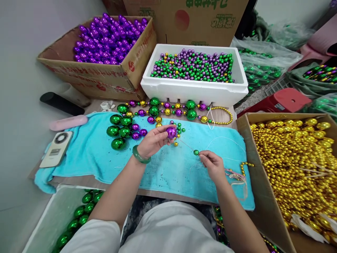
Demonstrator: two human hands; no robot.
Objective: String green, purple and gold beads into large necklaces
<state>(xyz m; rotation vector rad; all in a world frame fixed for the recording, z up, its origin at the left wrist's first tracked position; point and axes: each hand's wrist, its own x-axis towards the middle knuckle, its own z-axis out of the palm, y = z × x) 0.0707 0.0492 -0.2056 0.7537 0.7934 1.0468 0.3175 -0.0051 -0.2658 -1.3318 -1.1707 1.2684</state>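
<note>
My left hand (pixel 157 139), with a green bangle (pixel 141 155) at the wrist, pinches a shiny purple bead (pixel 171 132) between thumb and fingers. A thin thread runs from it to a small green bead (pixel 196 152) at the fingertips of my right hand (pixel 212 162). Those fingers are closed at the green bead and thread; which of the two they grip is hard to make out. Small green beads (pixel 179 128) lie just behind the purple bead. Large green beads (pixel 114 131) and medium purple beads (pixel 135 135) rest on the blue towel (pixel 168 175) left of my hands.
Behind the towel lies a strung bead necklace (pixel 178 112). A white foam box (pixel 195 89) of small beads and a carton (pixel 131 72) of purple beads stand at the back. A carton (pixel 265 196) of gold beads is at right. A phone (pixel 56 148) lies at left.
</note>
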